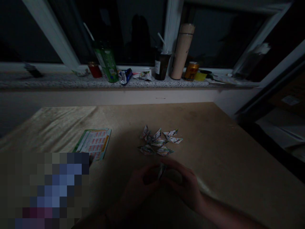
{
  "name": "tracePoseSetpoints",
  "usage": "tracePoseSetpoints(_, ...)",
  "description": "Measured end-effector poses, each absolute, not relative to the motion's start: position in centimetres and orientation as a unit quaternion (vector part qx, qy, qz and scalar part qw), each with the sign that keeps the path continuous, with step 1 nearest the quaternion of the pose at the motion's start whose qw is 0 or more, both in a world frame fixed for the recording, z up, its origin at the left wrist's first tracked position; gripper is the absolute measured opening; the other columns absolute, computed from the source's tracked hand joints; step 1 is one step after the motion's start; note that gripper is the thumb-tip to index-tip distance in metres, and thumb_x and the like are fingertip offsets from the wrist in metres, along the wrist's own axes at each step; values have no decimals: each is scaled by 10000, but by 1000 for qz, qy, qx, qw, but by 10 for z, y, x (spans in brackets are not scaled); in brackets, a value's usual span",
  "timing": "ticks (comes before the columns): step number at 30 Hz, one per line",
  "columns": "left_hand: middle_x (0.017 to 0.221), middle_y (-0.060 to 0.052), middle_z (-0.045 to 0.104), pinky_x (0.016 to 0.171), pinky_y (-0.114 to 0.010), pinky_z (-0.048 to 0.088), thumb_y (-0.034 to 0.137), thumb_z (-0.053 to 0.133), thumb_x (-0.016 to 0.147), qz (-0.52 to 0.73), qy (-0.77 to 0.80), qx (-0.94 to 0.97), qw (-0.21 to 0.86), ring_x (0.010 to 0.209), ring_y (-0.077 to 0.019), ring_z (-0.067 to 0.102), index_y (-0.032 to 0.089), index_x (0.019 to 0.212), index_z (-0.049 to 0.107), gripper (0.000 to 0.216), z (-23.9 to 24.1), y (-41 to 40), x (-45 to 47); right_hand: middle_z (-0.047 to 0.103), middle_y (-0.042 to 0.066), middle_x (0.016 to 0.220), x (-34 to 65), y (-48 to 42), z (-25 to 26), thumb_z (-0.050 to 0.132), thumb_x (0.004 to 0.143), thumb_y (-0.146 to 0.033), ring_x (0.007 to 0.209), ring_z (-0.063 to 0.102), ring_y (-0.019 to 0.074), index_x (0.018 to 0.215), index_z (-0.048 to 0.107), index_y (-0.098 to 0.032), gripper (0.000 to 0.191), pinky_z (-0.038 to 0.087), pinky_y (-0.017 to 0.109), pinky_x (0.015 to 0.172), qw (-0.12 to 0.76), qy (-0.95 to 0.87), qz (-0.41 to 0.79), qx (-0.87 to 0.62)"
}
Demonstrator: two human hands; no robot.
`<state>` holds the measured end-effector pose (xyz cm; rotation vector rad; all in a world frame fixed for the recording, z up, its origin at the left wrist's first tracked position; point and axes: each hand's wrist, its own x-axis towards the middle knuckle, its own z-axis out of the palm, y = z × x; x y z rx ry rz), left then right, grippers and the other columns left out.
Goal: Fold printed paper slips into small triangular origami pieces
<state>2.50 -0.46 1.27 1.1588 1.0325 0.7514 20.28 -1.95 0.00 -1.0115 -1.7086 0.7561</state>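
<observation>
My left hand [139,187] and my right hand [184,186] meet low over the brown table [226,152], both pinched on a small folded piece of paper [161,171] held between them. Just beyond the hands lies a cluster of several small folded paper shapes [159,143], printed in mixed colours. The scene is dark and the fingers show only in part.
A printed sheet [94,146] lies flat at the left of the table, with a blurred patch below it. On the stone windowsill [59,82] stand a green bottle [106,62], a red cup [94,70], a dark drink cup with a straw [162,65], a tall flask [182,52] and a gold can [191,70].
</observation>
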Motion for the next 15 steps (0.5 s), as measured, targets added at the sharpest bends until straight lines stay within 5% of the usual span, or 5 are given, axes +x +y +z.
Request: tracePoseSetpoints(15,938,-25,711,788,-279,468,303,568,803,317,470,559,605,890,-231,628,157,988,687,264,13,-2,20,603,70,1199,203,-14,5,535,850,-97,1147,526,219,1248,517,-306,450,480,396,917,486,-766,250,-339)
